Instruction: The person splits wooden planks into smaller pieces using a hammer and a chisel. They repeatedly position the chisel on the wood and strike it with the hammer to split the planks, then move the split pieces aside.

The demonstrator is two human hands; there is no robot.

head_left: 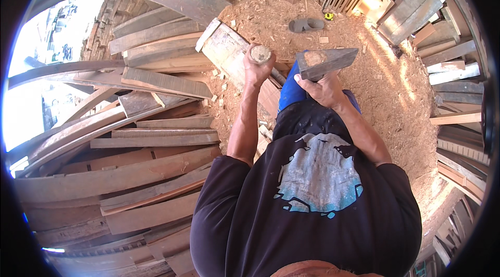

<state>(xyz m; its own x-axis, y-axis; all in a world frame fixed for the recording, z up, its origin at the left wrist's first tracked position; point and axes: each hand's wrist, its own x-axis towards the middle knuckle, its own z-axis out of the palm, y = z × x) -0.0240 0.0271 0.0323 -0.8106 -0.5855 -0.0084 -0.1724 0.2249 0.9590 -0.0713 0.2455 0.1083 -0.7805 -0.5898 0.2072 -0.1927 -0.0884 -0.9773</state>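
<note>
Apparently midway amid wood chips (pixel 324 40): gripping round wooden billet (pixel 260 54) in left hand (pixel 256 72), wedge-shaped tool (pixel 336 60) in right hand (pixel 324 89); cannot tell remainder.

The wedge-shaped block (pixel 336 62) is dark grey, the trousers (pixel 289 94) blue.

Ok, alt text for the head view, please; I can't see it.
A person's left hand grips a pale, round-ended object while their right hand holds a dark, wedge-shaped piece. Stacked wooden boards flank a tan sawdust-strewn floor, where grey footwear and a small yellow-and-black object lie ahead.
</note>
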